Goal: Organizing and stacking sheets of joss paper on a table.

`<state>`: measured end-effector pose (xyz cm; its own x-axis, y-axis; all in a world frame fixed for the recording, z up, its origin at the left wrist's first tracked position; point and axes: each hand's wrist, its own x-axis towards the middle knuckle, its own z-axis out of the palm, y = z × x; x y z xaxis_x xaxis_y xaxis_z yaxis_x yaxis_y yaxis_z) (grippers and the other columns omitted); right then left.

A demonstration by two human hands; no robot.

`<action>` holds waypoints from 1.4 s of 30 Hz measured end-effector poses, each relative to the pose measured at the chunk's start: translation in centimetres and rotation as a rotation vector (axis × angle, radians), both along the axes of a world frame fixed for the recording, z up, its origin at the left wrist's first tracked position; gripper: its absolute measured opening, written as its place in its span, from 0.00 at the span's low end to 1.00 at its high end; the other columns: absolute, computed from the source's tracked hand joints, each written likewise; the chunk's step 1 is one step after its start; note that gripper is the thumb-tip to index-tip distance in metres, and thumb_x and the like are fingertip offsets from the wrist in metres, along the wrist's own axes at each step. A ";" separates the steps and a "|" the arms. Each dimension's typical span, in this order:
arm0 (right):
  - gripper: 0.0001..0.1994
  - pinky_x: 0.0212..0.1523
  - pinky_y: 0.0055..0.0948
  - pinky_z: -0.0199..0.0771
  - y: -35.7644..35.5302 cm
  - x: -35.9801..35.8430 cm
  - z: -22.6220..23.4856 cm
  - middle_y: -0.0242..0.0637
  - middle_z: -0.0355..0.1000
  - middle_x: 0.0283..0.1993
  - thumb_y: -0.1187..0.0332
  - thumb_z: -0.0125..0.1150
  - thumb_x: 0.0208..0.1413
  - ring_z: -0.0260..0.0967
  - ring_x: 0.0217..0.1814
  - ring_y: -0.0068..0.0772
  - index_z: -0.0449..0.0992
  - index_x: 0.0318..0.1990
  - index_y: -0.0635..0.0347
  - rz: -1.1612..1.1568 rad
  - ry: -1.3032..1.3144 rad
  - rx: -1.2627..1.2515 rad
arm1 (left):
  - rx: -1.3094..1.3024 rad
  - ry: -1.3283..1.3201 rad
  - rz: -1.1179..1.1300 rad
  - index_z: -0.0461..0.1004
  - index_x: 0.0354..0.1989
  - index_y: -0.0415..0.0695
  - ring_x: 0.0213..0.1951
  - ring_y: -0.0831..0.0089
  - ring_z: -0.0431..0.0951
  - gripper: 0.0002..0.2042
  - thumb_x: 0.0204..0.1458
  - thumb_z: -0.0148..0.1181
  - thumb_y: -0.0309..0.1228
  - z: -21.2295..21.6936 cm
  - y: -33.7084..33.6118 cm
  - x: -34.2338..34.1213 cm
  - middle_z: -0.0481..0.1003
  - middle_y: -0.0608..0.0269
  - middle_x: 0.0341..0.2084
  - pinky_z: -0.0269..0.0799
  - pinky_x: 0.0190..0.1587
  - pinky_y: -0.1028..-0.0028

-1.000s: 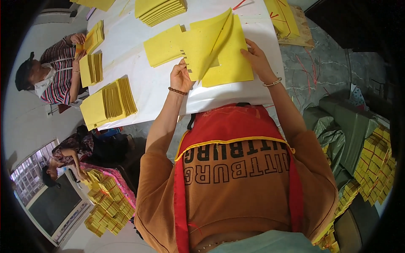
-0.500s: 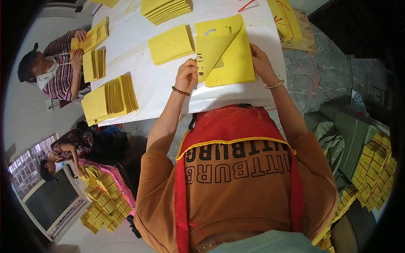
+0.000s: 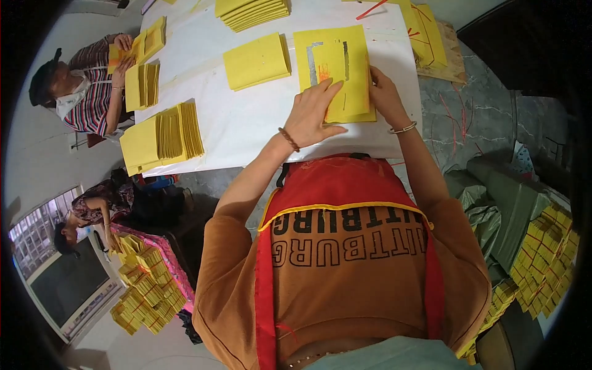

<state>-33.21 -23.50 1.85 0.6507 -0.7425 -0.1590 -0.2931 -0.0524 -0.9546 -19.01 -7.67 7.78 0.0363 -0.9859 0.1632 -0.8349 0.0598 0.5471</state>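
Palm down, the left hand [image 3: 313, 114] lies flat with spread fingers on a yellow sheet [image 3: 336, 71] atop a pile near the white table's [image 3: 246, 123] front edge; the right hand [image 3: 385, 95] presses open on the pile's right side; another yellow stack [image 3: 256, 60] lies just left; a seated person [image 3: 80, 86] handles sheets at the far left.

yellow paper stack [image 3: 351, 49] with silver-orange print, white table [image 3: 246, 123]
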 end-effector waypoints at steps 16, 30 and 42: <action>0.16 0.39 0.23 0.67 0.7 0.2 1.7 0.39 0.71 0.38 0.68 0.52 0.53 0.67 0.37 0.23 0.68 0.48 0.68 -0.008 -0.137 0.217 | -0.233 0.521 0.494 0.68 0.47 0.37 0.33 0.71 0.72 0.16 0.58 0.44 0.35 1.4 0.8 2.9 0.73 0.54 0.32 0.65 0.35 0.75; 0.21 0.50 0.21 0.60 0.9 0.2 2.4 0.37 0.68 0.47 0.58 0.42 0.60 0.63 0.49 0.24 0.67 0.50 0.68 -0.143 -0.181 0.422 | -0.168 -0.238 0.079 0.66 0.52 0.46 0.45 0.61 0.67 0.27 0.36 0.59 0.25 -2.1 0.0 -1.0 0.68 0.58 0.45 0.63 0.44 0.66; 0.30 0.48 0.25 0.65 2.0 0.9 2.6 0.44 0.65 0.50 0.74 0.51 0.53 0.64 0.49 0.29 0.47 0.62 0.66 -0.124 -0.257 0.404 | -0.067 -0.269 0.055 0.64 0.52 0.44 0.47 0.59 0.65 0.25 0.42 0.59 0.34 -2.1 -0.3 -2.2 0.65 0.55 0.48 0.59 0.48 0.64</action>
<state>-32.29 -21.46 4.49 0.6174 -0.7287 -0.2964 -0.0262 0.3575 -0.9336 -21.21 -7.92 5.70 0.0360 -0.9703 0.2392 -0.9527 0.0389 0.3014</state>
